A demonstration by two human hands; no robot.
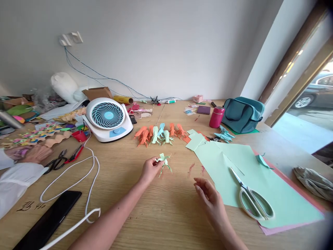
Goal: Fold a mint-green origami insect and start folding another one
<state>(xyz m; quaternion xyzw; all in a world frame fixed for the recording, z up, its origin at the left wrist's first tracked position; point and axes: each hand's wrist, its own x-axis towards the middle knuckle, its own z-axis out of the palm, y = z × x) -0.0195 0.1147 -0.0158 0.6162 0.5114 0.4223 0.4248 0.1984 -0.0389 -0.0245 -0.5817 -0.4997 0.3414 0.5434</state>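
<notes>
The wooden surface [166, 215] carries a large pale green sheet [260, 187] with scissors [251, 198] lying on it, to the right of the folded paper figure. A row of finished orange and mint figures [160, 133] stands just beyond that figure. The left hand [150, 169] pinches the pale green folded paper figure [164, 162] at one end, holding it low over the surface. The right hand [208, 194] hovers spread and empty to its right. The work looks like setting down a finished fold; placing it beside the row seems to call for a small forward reach.

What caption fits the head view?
Left hand holds a green paper figure over the table; right hand open beside it.
</notes>
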